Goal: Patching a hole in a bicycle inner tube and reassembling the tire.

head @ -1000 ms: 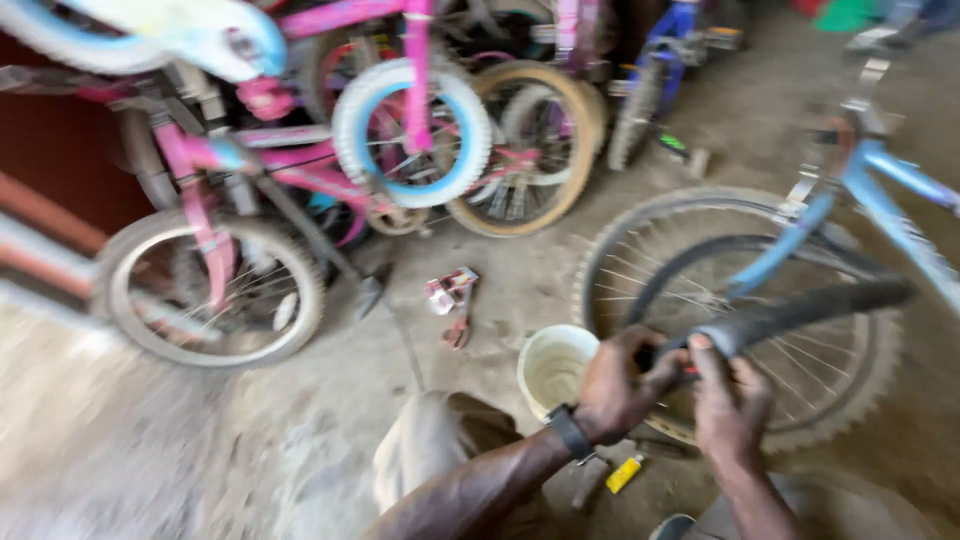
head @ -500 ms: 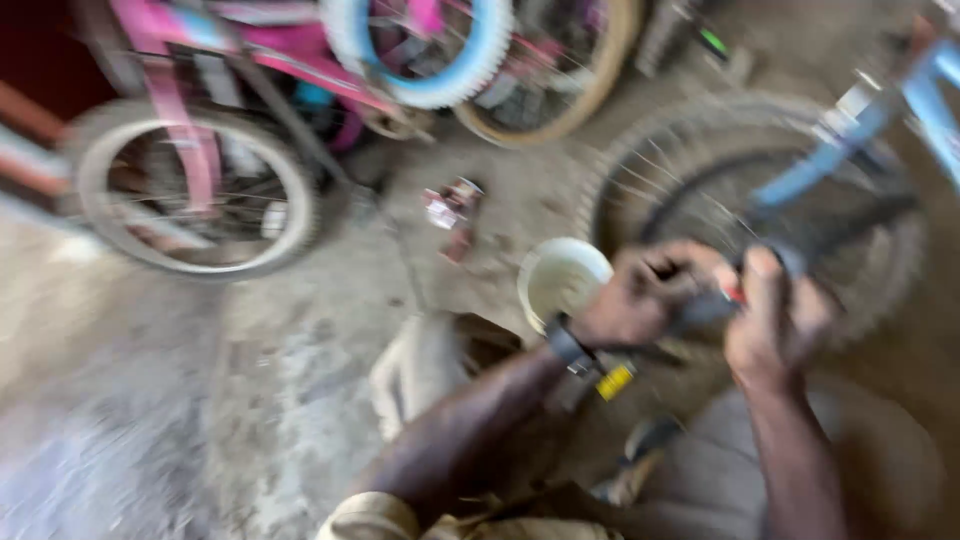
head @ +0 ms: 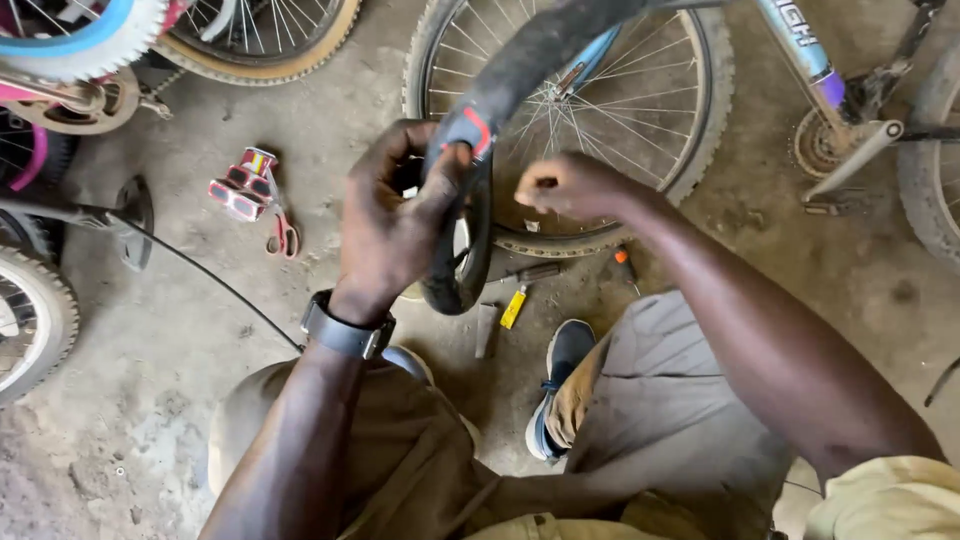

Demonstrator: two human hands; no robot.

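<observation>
Landmark: the black inner tube (head: pixel 470 250), a rubber loop hanging in front of the person at frame centre, rising to the top edge.

Far left of the tube: part of a small wheel (head: pixel 30 320) with a pale knobby tyre at the frame edge, and a thin black cable (head: pixel 215 285) running across the concrete floor (head: pixel 150 400). Upper left of the tube: a white-and-blue tyre (head: pixel 90 30) and a tan-walled tyre (head: pixel 270 50). Left of the tube, on the floor: red-and-white pedals (head: pixel 240 185) with red-handled pliers (head: pixel 283 235) touching them.

Left hand (head: pixel 395 225), wristwatch (head: pixel 347 335) on the wrist: closed around the tube, thumb pressed on a red-edged patch (head: pixel 472 130) stuck on the rubber.

Just below the tube, on the floor: a small yellow tool (head: pixel 514 308) beside a grey flat one; details too small to tell.

Right hand (head: pixel 570 185), just right of the tube: loosely fisted, fingertips pinched together, not touching the tube; whether it holds anything small, cannot tell.

Behind the tube: a spoked bicycle wheel (head: pixel 690 130) with grey tyre. Below right: a blue sneaker (head: pixel 560 385) and khaki trouser leg. Upper right of the tube: blue bicycle frame (head: pixel 800 45), chainring and crank (head: pixel 830 145).
</observation>
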